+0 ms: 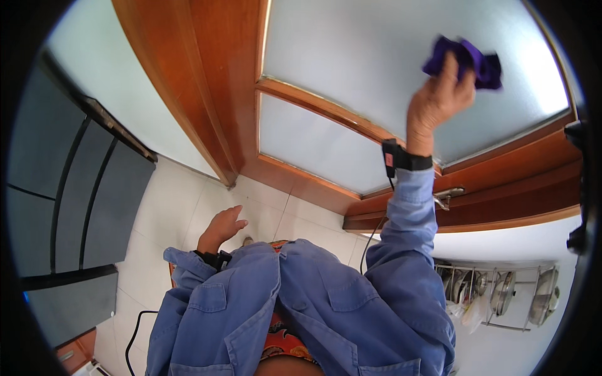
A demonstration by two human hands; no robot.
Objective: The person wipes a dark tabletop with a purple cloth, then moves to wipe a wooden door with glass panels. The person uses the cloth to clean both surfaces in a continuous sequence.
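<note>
My right hand [441, 101] is raised, gripping a bunched purple cloth [479, 63] against or close to the large frosted glass pane [348, 51] of a wooden door [301, 176]. Below that pane, across a wooden rail, sits a smaller frosted pane [315, 136]. A metal door handle [449, 195] shows beside my right sleeve. Low on the left, my left hand [223, 226] hangs over the tiled floor with nothing in it, thumb apart from the fingers. Each wrist wears a black strap with a small device.
A wooden door frame [174, 70] rises left of the door. Dark grey cabinet panels [103, 197] stand at far left. On the right wall, a metal rack [489, 298] holds several pot lids. A black cable [129, 345] hangs by my left side above the pale floor tiles [155, 207].
</note>
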